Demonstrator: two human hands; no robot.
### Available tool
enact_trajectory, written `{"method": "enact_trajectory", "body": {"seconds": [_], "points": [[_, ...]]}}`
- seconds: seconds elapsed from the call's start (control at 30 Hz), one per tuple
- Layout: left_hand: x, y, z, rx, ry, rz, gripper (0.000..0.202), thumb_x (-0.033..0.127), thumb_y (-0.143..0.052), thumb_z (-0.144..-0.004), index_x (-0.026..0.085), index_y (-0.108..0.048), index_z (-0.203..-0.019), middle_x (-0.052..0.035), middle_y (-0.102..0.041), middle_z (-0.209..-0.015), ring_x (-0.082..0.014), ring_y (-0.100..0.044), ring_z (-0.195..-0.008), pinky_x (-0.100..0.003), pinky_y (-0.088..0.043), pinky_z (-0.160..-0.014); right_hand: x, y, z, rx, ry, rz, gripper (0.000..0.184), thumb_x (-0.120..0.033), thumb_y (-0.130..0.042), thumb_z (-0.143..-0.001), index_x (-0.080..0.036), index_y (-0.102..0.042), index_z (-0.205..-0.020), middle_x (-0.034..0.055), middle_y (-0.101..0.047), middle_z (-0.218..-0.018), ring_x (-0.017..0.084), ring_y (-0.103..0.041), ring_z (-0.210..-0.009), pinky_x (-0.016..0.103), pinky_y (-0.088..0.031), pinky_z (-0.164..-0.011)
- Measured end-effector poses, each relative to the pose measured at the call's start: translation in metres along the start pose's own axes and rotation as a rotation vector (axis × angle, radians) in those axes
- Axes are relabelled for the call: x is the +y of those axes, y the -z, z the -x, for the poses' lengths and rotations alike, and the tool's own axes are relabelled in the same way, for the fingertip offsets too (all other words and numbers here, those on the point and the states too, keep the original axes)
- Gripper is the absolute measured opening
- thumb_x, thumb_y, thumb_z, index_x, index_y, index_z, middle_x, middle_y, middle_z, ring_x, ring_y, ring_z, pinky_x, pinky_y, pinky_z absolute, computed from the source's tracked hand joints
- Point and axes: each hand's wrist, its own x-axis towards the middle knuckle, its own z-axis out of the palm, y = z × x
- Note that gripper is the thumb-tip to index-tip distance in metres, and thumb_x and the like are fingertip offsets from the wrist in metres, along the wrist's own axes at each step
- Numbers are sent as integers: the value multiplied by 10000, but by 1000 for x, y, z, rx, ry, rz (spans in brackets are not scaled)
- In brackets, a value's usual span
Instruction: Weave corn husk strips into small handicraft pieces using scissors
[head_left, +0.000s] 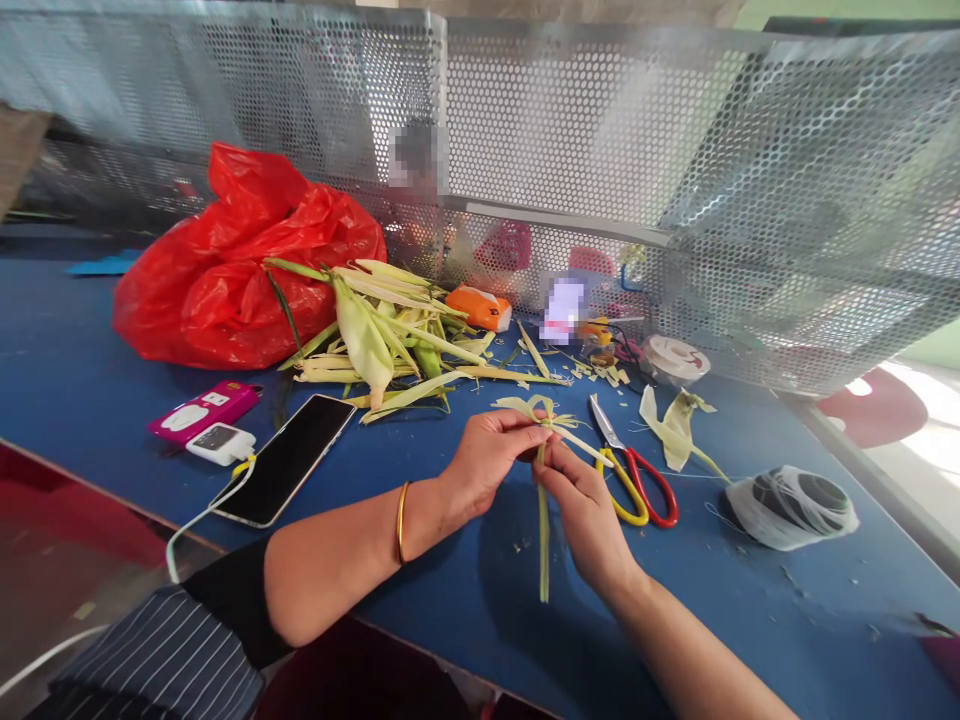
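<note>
My left hand [487, 462] and my right hand [586, 512] meet over the blue table [90, 370], both pinched on a folded pale-green leaf strip [541, 420]. The strip has small loops at its top and a long tail [543, 550] hanging down between my hands. My left wrist wears a thin gold bangle [402, 520]. Scissors [634, 472] with one yellow and one red handle lie just right of my right hand.
A pile of green leaf strips [382, 335] lies before a red plastic bag [240, 260]. A black phone [286, 458], a white charger [220, 442] and a pink box [202, 408] sit left. A spool of clear thread [793, 505] lies right. Perforated metal screens [585, 120] wall the back.
</note>
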Motion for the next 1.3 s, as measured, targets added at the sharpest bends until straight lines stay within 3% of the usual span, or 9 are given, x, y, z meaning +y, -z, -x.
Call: {"method": "enact_trajectory", "body": {"seconds": [0.2,0.57,0.7,0.8,0.93,1.1,1.17,1.23,1.3], "points": [[2,-1,1,33,-40,-10,118,224,-780,-634,141,-750,-713,-48,-705,-865,-174,-639,-829,-288,-496,-790,-5,0,0,-50,59,16,180,-272,-489,-790,-219,-451,-622,6,-477,-735,174,-442,-740,282,-375,-684],[13,1,3,-101,1,6,239,362,-663,-728,131,-723,-736,-73,-697,-830,-178,-616,-816,-299,-464,-780,6,-1,2,24,79,74,203,-273,-507,-838,-214,-503,-644,8,-555,-717,185,-530,-776,309,-426,-734],[12,2,1,-58,27,-53,284,423,-720,-709,139,-712,-718,-60,-681,-786,-168,-608,-784,-288,-460,-733,6,-2,3,10,122,74,187,-253,-494,-857,-213,-523,-677,35,-628,-851,204,-568,-884,344,-436,-840],[9,3,0,-25,11,-36,248,376,-771,-660,137,-706,-671,-61,-684,-896,-142,-599,-760,-277,-462,-714,8,-3,2,5,158,89,174,-246,-488,-877,-213,-535,-713,50,-640,-955,205,-569,-958,349,-419,-910],[6,4,-1,18,-11,-16,186,319,-782,-640,144,-721,-644,-64,-684,-1007,-151,-608,-840,-262,-473,-755,8,-4,2,-11,189,183,213,-238,-484,-890,-216,-492,-678,27,-601,-825,175,-561,-829,292,-442,-797],[5,5,-3,7,-18,-41,175,328,-764,-694,158,-726,-692,-42,-694,-844,-150,-631,-789,-279,-484,-765,-2,1,12,-41,289,521,226,-266,-438,-947,-212,-550,-759,10,-604,-680,143,-540,-577,248,-376,-550],[6,6,-4,-11,-17,-44,190,340,-754,-712,153,-721,-720,-41,-700,-841,-133,-630,-722,-285,-486,-749,-6,8,14,39,448,712,173,-286,-467,-950,-207,-597,-867,21,-630,-694,154,-553,-571,266,-371,-563],[8,7,-5,-11,-12,-40,194,332,-753,-709,143,-710,-713,-46,-703,-861,-112,-615,-671,-279,-483,-721,-8,17,11,212,547,853,152,-318,-527,-927,-201,-622,-949,69,-674,-816,204,-604,-711,307,-407,-671],[9,6,-5,-10,8,-28,188,313,-759,-696,135,-697,-701,-45,-697,-849,-96,-594,-631,-272,-477,-688,-8,24,4,325,478,876,192,-368,-565,-906,-198,-633,-962,103,-684,-925,248,-612,-837,350,-417,-752]]}}
